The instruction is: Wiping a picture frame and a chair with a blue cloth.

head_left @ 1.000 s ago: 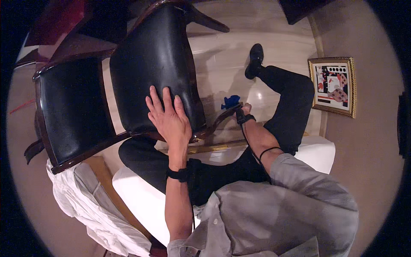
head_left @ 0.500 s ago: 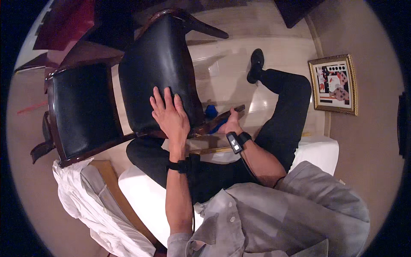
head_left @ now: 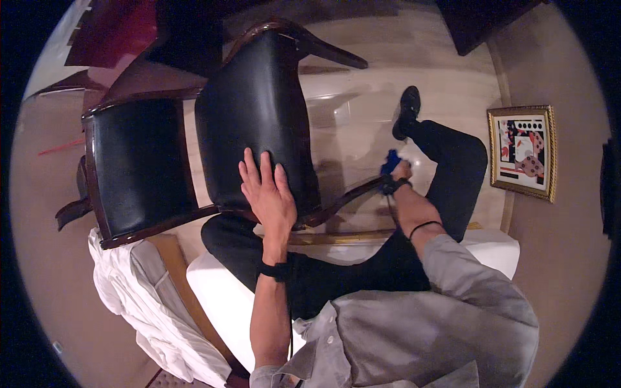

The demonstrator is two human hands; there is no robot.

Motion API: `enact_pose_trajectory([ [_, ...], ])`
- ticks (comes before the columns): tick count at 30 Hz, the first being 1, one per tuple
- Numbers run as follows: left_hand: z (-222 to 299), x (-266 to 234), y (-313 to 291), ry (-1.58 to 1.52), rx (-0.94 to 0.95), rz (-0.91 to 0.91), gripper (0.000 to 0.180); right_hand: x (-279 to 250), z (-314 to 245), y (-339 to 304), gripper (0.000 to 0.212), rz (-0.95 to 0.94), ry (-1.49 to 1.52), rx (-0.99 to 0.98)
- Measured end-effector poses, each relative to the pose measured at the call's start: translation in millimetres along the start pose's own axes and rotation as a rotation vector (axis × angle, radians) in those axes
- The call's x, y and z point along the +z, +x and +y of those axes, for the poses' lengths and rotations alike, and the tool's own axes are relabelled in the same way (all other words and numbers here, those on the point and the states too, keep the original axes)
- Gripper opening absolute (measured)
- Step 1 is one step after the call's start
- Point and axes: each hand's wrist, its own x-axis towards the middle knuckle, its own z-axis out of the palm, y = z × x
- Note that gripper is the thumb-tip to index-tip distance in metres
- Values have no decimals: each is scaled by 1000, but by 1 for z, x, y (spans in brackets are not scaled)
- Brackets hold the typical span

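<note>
A dark wooden chair with a black padded seat is tipped over in front of me, one curved leg pointing right. My left hand lies flat on the near part of the seat, fingers spread. At the far end of that leg, my right hand is closed on a bunched blue cloth. The cloth is against the leg's tip or just beside it; I cannot tell which.
A second black-seated chair adjoins on the left. White fabric hangs at lower left, near the white surface under me. A gold-framed picture stands against the right wall. Dark furniture juts in at the top right.
My right hand has slid outward along the chair leg to its tip with the blue cloth, turning over. My left hand stays on the seat. The whole view has shifted slightly.
</note>
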Motion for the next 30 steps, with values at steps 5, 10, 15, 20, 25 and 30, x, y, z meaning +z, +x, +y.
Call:
enact_pose_trajectory([
  [5,-9,-7,-5,27,-19,-4,41,-3,-198,-20,37,-60,592,-1],
  [10,-16,-7,-14,21,-56,37,40,-35,-376,-193,67,-942,611,-149],
  [15,-12,-10,-20,-82,-55,64,40,-33,-390,-236,61,-1027,694,-208],
  [20,-34,-6,-73,-212,-300,304,53,-38,-385,-233,56,-1214,791,-8],
  [25,-30,13,-84,-454,-620,308,70,-35,-373,-233,57,-1212,915,-11],
  [30,-27,21,-107,-440,-578,304,64,-37,-345,-227,64,-1105,893,59],
])
